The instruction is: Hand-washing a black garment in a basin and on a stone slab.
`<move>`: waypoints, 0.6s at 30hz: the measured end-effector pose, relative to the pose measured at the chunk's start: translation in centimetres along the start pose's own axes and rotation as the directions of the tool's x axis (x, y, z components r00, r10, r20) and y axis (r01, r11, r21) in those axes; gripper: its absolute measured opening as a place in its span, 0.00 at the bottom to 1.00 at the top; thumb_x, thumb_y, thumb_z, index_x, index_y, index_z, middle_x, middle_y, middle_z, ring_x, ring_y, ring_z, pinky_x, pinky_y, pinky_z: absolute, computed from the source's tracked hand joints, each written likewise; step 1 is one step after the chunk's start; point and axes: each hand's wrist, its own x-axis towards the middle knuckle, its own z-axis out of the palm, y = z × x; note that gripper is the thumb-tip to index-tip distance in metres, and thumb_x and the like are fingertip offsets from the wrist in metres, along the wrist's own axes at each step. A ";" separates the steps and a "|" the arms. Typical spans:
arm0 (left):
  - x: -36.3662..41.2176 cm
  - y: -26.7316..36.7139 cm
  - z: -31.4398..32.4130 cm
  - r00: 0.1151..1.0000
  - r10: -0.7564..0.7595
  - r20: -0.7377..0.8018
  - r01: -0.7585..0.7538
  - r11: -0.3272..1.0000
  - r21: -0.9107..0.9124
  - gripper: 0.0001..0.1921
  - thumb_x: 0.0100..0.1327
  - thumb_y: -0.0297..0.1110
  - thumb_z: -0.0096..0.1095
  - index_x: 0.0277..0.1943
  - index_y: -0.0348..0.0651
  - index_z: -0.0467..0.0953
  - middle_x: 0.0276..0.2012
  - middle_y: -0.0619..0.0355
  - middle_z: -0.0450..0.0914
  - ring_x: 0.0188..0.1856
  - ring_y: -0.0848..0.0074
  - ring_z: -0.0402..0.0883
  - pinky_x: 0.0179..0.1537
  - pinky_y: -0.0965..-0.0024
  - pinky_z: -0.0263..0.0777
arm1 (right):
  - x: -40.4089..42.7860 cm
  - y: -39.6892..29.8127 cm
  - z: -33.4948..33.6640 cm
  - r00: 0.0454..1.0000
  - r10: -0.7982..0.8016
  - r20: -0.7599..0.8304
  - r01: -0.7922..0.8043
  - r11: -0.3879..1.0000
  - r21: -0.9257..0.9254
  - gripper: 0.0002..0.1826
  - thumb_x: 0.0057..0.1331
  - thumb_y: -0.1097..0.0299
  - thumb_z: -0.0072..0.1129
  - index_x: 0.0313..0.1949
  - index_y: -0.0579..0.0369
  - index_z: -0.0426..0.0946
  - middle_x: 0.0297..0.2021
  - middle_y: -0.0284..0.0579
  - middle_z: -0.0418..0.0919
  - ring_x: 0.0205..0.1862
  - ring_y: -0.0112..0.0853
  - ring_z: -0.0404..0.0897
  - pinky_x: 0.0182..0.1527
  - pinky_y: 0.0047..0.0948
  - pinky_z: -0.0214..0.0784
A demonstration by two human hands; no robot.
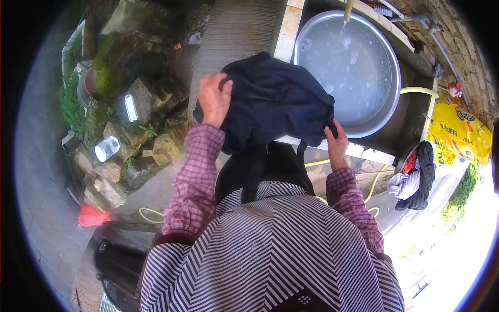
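Note:
A dark navy cloth garment (273,97) is spread between my two hands, over the edge of a ribbed concrete washboard slab (234,35). My left hand (214,97) grips its left side, thumb on top. At the garment's lower right corner, my right hand (336,142) pinches the fabric between thumb and fingers. Just beyond my right hand stands a large metal basin (394,97) of cloudy, sudsy water. A thin stream runs into it from a tap (348,9). The garment hides part of the slab and the tiled rim (287,35) of the sink.
A bucket of clothes (415,175) stands at right, near a yellow printed sack (460,132). A yellow hose (419,90) crosses the sink edge. Left of the slab lie rough stones (109,171), a clear plastic cup (107,149) and a red plastic bag (92,216).

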 end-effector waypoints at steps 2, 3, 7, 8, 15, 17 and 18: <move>1.3 2.6 3.6 0.999 0.029 0.029 -0.029 1.000 0.006 0.09 0.53 0.28 0.71 0.38 0.41 0.80 0.34 0.54 0.77 0.42 0.56 0.76 0.44 0.59 0.71 | -0.1 -0.6 0.2 1.000 -0.007 0.001 0.007 1.000 -0.011 0.24 0.61 0.66 0.66 0.57 0.57 0.77 0.43 0.51 0.84 0.43 0.36 0.82 0.50 0.31 0.72; 1.9 3.3 5.3 0.999 0.038 0.035 -0.040 0.997 0.059 0.09 0.52 0.32 0.72 0.35 0.41 0.81 0.33 0.53 0.77 0.42 0.56 0.76 0.44 0.58 0.71 | -0.2 -0.8 0.3 1.000 -0.008 -0.003 0.008 1.000 -0.018 0.24 0.61 0.66 0.66 0.57 0.57 0.78 0.43 0.51 0.84 0.42 0.35 0.82 0.50 0.31 0.73; 3.0 5.3 10.7 0.993 -0.047 0.110 0.005 0.937 0.349 0.11 0.55 0.38 0.69 0.33 0.39 0.79 0.33 0.53 0.79 0.41 0.58 0.79 0.40 0.57 0.72 | 0.0 0.3 0.7 0.998 -0.058 -0.019 0.058 0.998 -0.015 0.23 0.61 0.67 0.66 0.57 0.57 0.78 0.42 0.50 0.84 0.41 0.34 0.82 0.48 0.30 0.73; 2.7 4.7 11.6 0.985 -0.072 0.159 0.007 0.927 0.374 0.09 0.55 0.35 0.67 0.33 0.39 0.79 0.33 0.52 0.79 0.41 0.59 0.79 0.40 0.57 0.73 | -0.1 0.0 0.8 1.000 -0.019 0.012 0.019 1.000 0.015 0.24 0.63 0.69 0.65 0.58 0.60 0.76 0.43 0.47 0.83 0.42 0.30 0.80 0.47 0.27 0.73; -0.4 11.6 8.0 0.914 0.309 0.264 -0.294 0.951 -0.093 0.05 0.55 0.24 0.62 0.31 0.39 0.71 0.33 0.50 0.74 0.38 0.58 0.75 0.38 0.59 0.70 | -0.5 0.1 0.4 0.999 0.026 -0.022 -0.025 0.999 0.045 0.24 0.62 0.69 0.65 0.57 0.59 0.77 0.41 0.50 0.84 0.41 0.31 0.82 0.46 0.29 0.74; -2.4 12.0 4.5 0.929 0.300 0.218 -0.271 0.950 -0.154 0.05 0.55 0.23 0.61 0.32 0.39 0.70 0.33 0.50 0.73 0.38 0.57 0.74 0.38 0.59 0.69 | -0.4 -0.6 0.5 1.000 0.018 -0.011 -0.018 1.000 0.020 0.24 0.62 0.68 0.65 0.57 0.59 0.77 0.41 0.50 0.84 0.41 0.31 0.82 0.47 0.30 0.74; -3.0 11.5 2.7 0.942 0.289 0.172 -0.249 0.943 -0.222 0.06 0.56 0.22 0.61 0.32 0.38 0.70 0.33 0.49 0.72 0.38 0.57 0.73 0.38 0.59 0.69 | -0.3 -0.7 0.5 1.000 0.011 -0.001 -0.011 1.000 0.012 0.24 0.62 0.68 0.65 0.57 0.59 0.77 0.42 0.50 0.84 0.41 0.32 0.82 0.47 0.30 0.74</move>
